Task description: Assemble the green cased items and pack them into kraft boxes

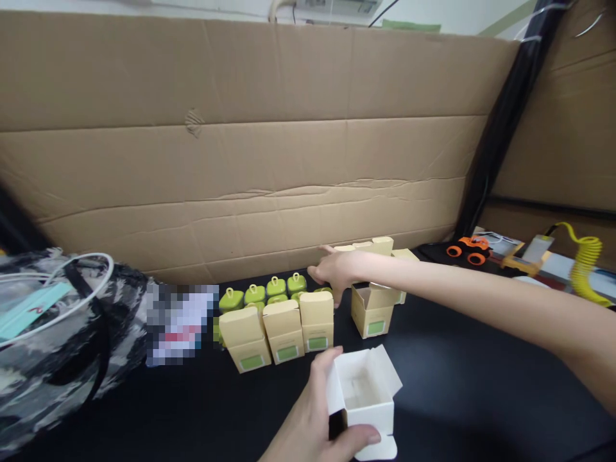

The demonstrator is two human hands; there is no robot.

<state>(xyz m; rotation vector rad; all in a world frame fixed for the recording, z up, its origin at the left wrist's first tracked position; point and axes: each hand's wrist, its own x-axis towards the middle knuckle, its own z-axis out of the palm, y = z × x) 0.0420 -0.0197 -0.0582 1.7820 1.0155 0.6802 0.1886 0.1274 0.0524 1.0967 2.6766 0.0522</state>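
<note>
My left hand (315, 410) grips a small open white box (369, 420), thumb across its near side and fingers along its left. The flaps are spread and the inside looks bare. My right hand (337, 266) stretches across the table, fingers apart, just right of several green lidded containers (276, 286) with loop handles. No object shows in it. Cream boxes with green labels (287, 330) stand in a row before the containers and partly hide them. Another cream box (373, 314) with raised flaps stands below my right forearm, with more boxes partly hidden behind the arm.
A tall cardboard wall (269, 154) closes off the back of the black table (462, 372). At left lies a grey camouflage bag (48, 385) with a white cable. An orange toy truck (469, 249) and a coiled yellow hose (584, 263) are at far right.
</note>
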